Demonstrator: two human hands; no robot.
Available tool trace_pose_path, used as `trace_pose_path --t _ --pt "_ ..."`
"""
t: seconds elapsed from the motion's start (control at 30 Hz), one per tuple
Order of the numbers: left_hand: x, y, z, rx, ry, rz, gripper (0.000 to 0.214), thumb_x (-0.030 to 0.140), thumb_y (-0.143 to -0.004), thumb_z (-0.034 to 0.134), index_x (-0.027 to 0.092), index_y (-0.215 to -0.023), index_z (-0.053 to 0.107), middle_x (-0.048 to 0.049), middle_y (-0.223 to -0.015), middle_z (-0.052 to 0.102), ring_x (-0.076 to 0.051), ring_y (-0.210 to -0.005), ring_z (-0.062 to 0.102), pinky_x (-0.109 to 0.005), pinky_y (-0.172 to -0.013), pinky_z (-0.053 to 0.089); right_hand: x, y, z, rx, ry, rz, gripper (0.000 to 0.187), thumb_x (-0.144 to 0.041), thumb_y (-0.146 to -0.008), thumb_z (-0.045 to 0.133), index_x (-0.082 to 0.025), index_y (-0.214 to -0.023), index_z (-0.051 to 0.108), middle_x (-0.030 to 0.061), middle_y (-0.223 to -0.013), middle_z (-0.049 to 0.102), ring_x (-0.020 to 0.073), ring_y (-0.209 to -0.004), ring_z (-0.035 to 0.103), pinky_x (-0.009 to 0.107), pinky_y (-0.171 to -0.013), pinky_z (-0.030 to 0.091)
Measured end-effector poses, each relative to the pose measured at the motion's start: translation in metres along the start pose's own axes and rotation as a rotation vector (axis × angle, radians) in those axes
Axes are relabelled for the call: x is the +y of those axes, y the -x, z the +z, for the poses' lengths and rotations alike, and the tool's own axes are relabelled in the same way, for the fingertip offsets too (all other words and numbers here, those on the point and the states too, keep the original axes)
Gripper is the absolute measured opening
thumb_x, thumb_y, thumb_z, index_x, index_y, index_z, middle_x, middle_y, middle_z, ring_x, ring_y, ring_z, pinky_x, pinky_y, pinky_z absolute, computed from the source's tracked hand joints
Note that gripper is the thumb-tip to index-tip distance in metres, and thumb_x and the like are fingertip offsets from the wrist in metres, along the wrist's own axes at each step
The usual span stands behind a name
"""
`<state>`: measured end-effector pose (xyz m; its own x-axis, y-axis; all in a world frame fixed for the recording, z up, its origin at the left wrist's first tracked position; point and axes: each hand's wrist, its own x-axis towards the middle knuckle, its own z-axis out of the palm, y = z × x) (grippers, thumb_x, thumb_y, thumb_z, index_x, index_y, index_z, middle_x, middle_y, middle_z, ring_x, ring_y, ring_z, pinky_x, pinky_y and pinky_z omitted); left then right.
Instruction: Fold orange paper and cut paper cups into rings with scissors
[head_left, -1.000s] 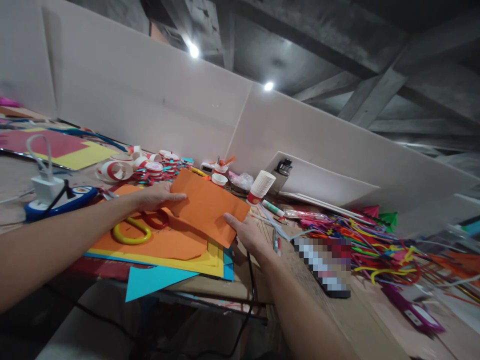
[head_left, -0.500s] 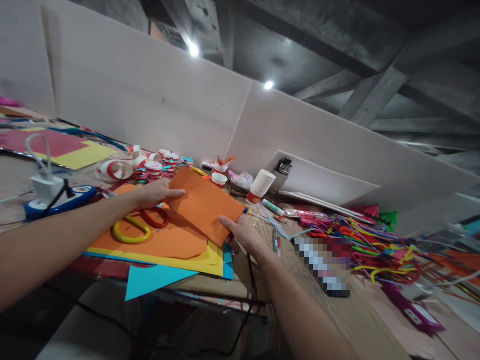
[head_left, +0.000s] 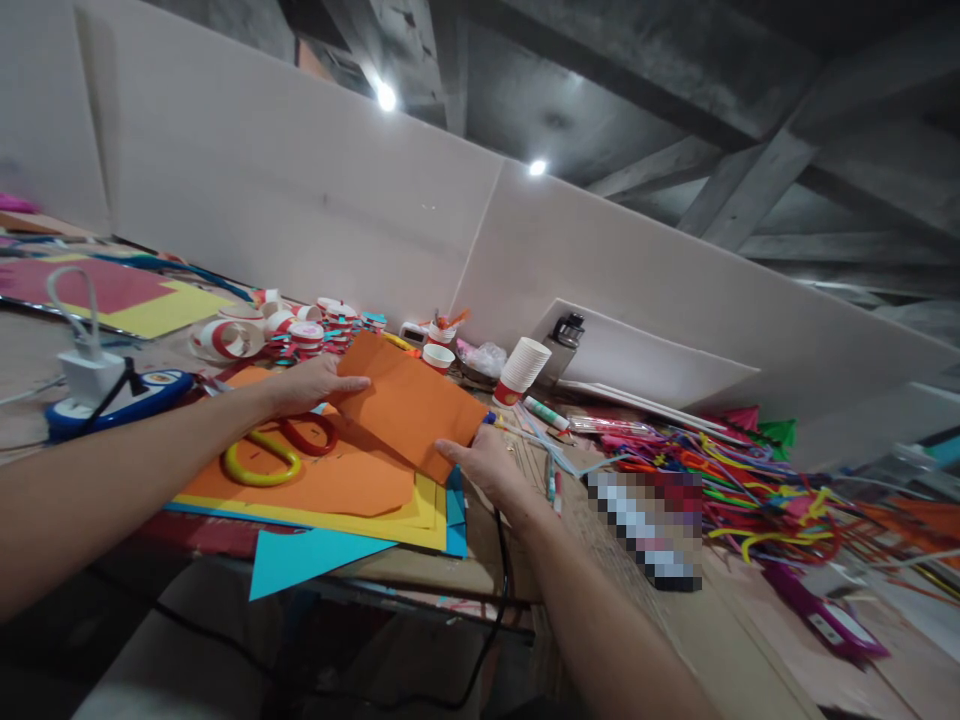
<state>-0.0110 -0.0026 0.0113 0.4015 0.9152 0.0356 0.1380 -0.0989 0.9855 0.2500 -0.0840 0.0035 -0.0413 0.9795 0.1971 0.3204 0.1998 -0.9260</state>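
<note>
Both hands hold a rectangular piece of orange paper (head_left: 405,400) raised and tilted above the table. My left hand (head_left: 319,384) pinches its left edge, thumb on top. At the lower right edge my right hand (head_left: 480,458) grips it, thumb on the near face and the other fingers mostly hidden. Below lie larger orange sheets (head_left: 330,490), over yellow paper (head_left: 427,520) and blue paper (head_left: 455,510). Scissors with one yellow and one red handle (head_left: 259,470) rest on the orange sheet under my left forearm. A light blue paper triangle (head_left: 315,555) juts over the table's front edge.
Cut paper cups (head_left: 300,335) crowd the back left, and a stack of cups (head_left: 521,370) leans near a bottle (head_left: 564,345). A blue power strip (head_left: 120,405) sits left. Colourful pipe cleaners (head_left: 720,480) heap at right. A black cable (head_left: 501,570) hangs off the front edge.
My right hand has shifted very slightly on the orange paper, with its fingers now higher behind the right edge. The left hand keeps its hold, and the rest looks the same.
</note>
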Motion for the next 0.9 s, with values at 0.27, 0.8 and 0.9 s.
trace_pose_path --t 0.27,0.8,0.9 --pt "0.007 0.004 0.004 0.033 -0.036 -0.050 0.039 0.041 -0.067 0.074 0.016 -0.096 0.072 -0.0086 -0.089 0.075 -0.023 -0.074 0.069 -0.028 -0.060 0.055 -0.008 0.002 0.000 -0.014 0.012 0.079 0.031 -0.019 -0.065 0.071 -0.020 -0.096 0.071 0.0039 -0.096 0.075 0.0244 -0.093 0.070 0.033 -0.077 0.057" --pt "-0.010 -0.008 -0.003 -0.032 0.204 -0.059 0.031 0.036 -0.067 0.077 0.016 -0.091 0.072 -0.0090 -0.091 0.075 -0.025 -0.075 0.070 -0.032 -0.064 0.057 -0.004 0.002 -0.003 -0.066 -0.010 0.181 0.029 -0.034 -0.069 0.073 -0.016 -0.092 0.073 0.0046 -0.081 0.074 0.0166 -0.067 0.065 0.022 -0.053 0.046" --pt "-0.010 -0.007 -0.004 -0.050 0.245 -0.083 0.030 0.034 -0.068 0.077 0.017 -0.092 0.072 -0.0091 -0.089 0.075 -0.026 -0.075 0.071 -0.033 -0.062 0.057 -0.003 0.002 -0.003 -0.084 -0.063 0.188 0.033 -0.038 -0.067 0.073 -0.015 -0.092 0.072 0.0049 -0.082 0.074 0.0166 -0.068 0.065 0.022 -0.054 0.046"
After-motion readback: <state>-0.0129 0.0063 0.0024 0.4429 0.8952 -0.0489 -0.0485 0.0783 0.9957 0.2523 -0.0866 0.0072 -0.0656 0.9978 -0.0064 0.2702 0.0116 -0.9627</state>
